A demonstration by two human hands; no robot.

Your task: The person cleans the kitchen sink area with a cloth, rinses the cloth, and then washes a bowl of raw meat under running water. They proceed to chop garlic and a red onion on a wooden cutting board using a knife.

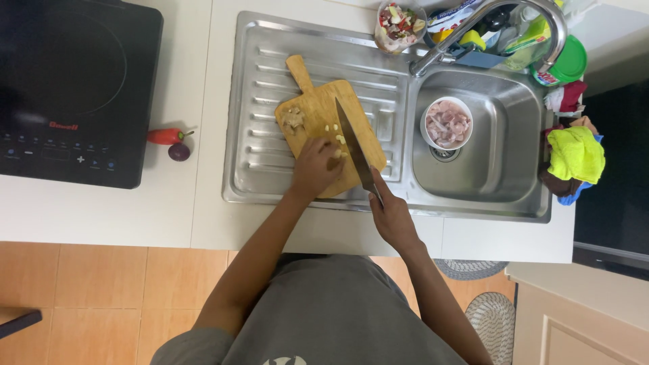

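Kitchen, seen from above: a white desk [101,209] carrying a stainless sink unit with a ribbed drainboard [260,101], tan floor tiles below. The right hand [391,217] is closed around the handle of a kitchen knife [354,149]. The knife's long axis runs from the handle at the near edge of the sink unit up and slightly left, tip pointing away from the person toward the far side of the board; the blade lies over the middle of a wooden cutting board [328,132]. The left hand [315,167] rests on the near part of the board just left of the blade, fingers curled down over small pale pieces [332,128]; what it pins cannot be told exactly. A small heap of chopped pale material [293,119] sits near the board's far left corner. The board lies on the drainboard, its handle pointing away and slightly left. Outward to the right, a white bowl of raw pink meat [446,123] stands in the sink basin beneath the faucet [500,20]. A container of mixed chopped vegetables [399,26] stands at the far rim. Cloths, one yellow-green [574,154], lie at the sink's right edge. To the left, a red chilli [165,136] and a small purple onion [179,151] lie on the desk, just beside a black induction cooktop [67,88].
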